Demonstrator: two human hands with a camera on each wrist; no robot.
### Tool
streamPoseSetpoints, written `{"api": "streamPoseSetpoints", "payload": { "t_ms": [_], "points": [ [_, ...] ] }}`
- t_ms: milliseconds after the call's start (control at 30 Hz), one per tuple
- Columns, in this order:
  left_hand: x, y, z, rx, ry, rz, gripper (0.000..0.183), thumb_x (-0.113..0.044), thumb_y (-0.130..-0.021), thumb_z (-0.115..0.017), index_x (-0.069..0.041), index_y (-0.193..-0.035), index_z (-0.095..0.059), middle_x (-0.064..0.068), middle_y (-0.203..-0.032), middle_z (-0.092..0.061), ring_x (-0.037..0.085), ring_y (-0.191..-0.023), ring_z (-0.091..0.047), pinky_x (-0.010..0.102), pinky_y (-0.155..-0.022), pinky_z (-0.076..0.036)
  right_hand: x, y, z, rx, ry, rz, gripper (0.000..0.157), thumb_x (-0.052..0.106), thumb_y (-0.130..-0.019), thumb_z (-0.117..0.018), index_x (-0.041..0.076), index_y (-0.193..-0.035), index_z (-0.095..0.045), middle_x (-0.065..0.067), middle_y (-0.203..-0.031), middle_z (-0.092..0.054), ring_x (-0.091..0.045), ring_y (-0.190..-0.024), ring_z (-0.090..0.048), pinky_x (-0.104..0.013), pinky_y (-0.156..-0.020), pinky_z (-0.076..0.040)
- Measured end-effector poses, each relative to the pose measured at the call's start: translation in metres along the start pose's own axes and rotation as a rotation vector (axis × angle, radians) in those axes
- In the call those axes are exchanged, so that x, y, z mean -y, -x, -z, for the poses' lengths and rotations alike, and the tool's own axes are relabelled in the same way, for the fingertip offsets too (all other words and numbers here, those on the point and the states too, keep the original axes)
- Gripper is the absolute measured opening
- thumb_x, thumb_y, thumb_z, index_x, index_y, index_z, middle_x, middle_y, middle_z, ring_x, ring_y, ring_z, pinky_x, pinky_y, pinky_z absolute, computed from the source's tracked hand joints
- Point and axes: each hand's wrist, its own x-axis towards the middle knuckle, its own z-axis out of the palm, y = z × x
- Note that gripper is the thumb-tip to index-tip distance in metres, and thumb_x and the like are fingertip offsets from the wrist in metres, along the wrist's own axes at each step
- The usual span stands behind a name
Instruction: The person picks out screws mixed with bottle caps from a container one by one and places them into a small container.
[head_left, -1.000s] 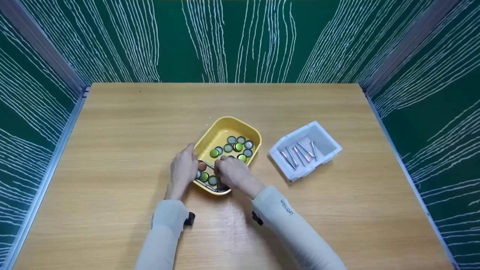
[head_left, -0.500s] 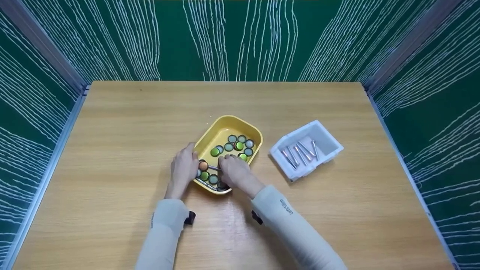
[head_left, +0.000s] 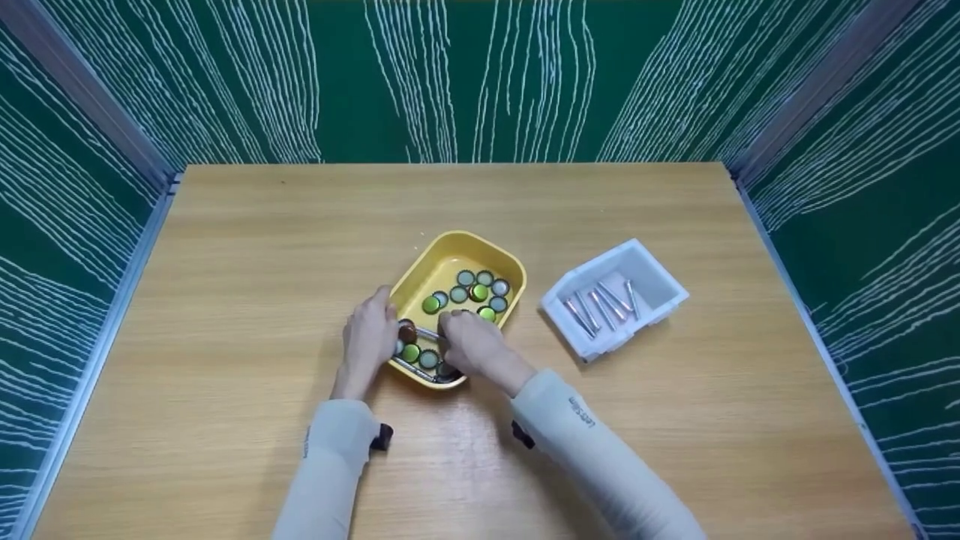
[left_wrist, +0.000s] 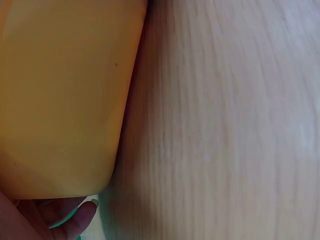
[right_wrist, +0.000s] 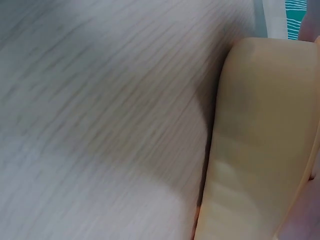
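Head view first: left hand rests against the near-left wall of the yellow tray, fingers curled over its rim. Right hand reaches into the tray among the bottle caps, fingertips pinching a metal rod. White bin holding more rods sits right of the tray on the bench.

Left wrist view: tray's outer wall, one fingertip below it.

Right wrist view: tray wall on bench; grip not visible.
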Motion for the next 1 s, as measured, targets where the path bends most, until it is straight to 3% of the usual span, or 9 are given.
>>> {"api": "streamPoseSetpoints", "payload": {
  "t_ms": [400, 767, 1000],
  "points": [
    [-0.002, 0.003, 0.001, -0.020, -0.024, -0.036, 0.038, -0.017, -0.101, -0.049, -0.008, -0.138, -0.052, 0.023, -0.124, -0.066, 0.046, -0.106, -0.065, 0.057, -0.082, -0.053, -0.009, 0.001, 0.004, -0.236, -0.297, 0.125, 0.011, 0.005, -0.088, -0.060, 0.001, -0.099, -0.062, -0.014, -0.095, -0.068, -0.029, -0.090, -0.067, -0.040, -0.080, -0.057],
    [-0.002, 0.003, 0.000, -0.060, -0.024, -0.051, 0.037, -0.015, -0.099, -0.050, -0.008, -0.135, -0.055, 0.022, -0.122, -0.067, 0.045, -0.107, -0.065, 0.059, -0.084, -0.052, -0.018, 0.005, 0.036, -0.350, -0.429, 0.098, 0.010, 0.010, -0.093, -0.062, 0.004, -0.100, -0.064, -0.009, -0.088, -0.071, -0.024, -0.080, -0.067, -0.036, -0.074, -0.056],
    [-0.002, 0.003, 0.000, -0.050, -0.030, -0.050, 0.038, -0.017, -0.100, -0.049, -0.007, -0.137, -0.053, 0.024, -0.123, -0.066, 0.046, -0.107, -0.065, 0.058, -0.086, -0.052, -0.034, 0.009, 0.054, -0.440, -0.538, 0.098, 0.013, 0.005, -0.088, -0.064, -0.002, -0.099, -0.066, -0.013, -0.088, -0.073, -0.023, -0.078, -0.067, -0.032, -0.072, -0.058]
  ]
}}
